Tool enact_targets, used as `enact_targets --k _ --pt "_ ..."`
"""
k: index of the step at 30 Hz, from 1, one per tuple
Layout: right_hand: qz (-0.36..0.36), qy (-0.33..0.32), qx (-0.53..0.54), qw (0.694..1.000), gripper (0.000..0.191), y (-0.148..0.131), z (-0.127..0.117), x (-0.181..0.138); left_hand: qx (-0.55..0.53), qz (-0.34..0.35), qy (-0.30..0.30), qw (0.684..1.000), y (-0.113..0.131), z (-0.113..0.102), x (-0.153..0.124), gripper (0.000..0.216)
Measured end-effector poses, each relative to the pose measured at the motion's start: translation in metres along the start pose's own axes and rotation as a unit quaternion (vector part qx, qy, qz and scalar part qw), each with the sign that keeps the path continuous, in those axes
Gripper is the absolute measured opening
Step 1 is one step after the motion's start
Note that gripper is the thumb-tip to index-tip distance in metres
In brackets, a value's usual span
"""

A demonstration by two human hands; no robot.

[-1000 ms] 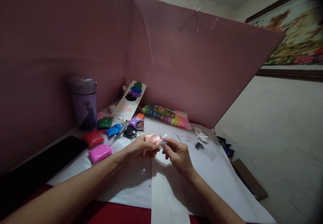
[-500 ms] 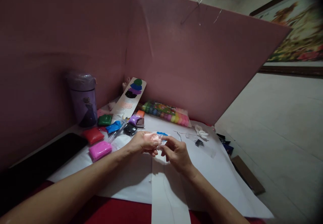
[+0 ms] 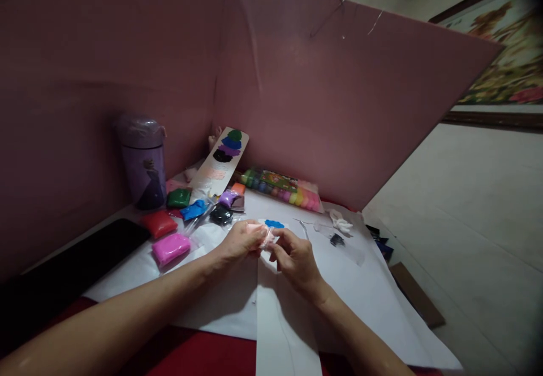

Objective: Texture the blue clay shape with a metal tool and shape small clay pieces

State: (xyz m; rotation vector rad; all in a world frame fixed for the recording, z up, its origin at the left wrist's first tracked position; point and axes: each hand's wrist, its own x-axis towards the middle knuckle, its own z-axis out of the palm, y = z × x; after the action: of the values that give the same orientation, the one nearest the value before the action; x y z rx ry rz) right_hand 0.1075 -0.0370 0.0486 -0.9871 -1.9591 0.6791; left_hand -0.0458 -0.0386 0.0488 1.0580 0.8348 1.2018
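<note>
My left hand [image 3: 241,242] is closed around a packet of pale pink clay [image 3: 256,228] in clear plastic. At the packet's right end, my right hand [image 3: 296,257] pinches the crinkled clear wrapping between thumb and fingers. Both hands hover above a long white card strip [image 3: 278,314] with a thin line drawn along it. A blue clay patch [image 3: 274,224] shows on the strip's far end, just behind the hands. Part of the pink clay is covered by my fingers.
Clay packets lie to the left: magenta [image 3: 171,249], red [image 3: 158,225], green [image 3: 179,198], blue [image 3: 193,210] and black [image 3: 221,214]. Behind stand a purple tumbler [image 3: 146,172] and a card with colour patches [image 3: 223,161]. A clay pack [image 3: 284,189] rests by the pink board [image 3: 339,93]. Black scrap [image 3: 337,240] lies right.
My left thumb has shifted right over the packet toward my right fingers, covering more of the pink clay. The whole view has shifted slightly.
</note>
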Motion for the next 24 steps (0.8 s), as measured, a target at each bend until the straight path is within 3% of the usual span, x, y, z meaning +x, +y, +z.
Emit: enact_targets --k 6,14,19,24 --pt "0.006 -0.019 -0.005 1.000 0.004 -0.003 0.003 -0.002 0.016 0.011 0.015 1.000 -0.005 0.004 0.003 0.048" --pt "-0.046 -0.022 -0.093 0.994 0.005 -0.007 -0.002 -0.003 0.060 0.025 0.033 0.997 -0.004 0.011 -0.002 0.038" --pt "-0.050 -0.026 -0.039 0.998 0.013 0.002 -0.006 -0.001 0.030 -0.018 0.025 0.999 -0.005 0.011 0.000 0.039" --pt "-0.008 0.009 0.043 0.999 0.015 0.010 -0.001 -0.002 -0.027 -0.043 0.044 0.998 -0.007 0.009 -0.001 0.035"
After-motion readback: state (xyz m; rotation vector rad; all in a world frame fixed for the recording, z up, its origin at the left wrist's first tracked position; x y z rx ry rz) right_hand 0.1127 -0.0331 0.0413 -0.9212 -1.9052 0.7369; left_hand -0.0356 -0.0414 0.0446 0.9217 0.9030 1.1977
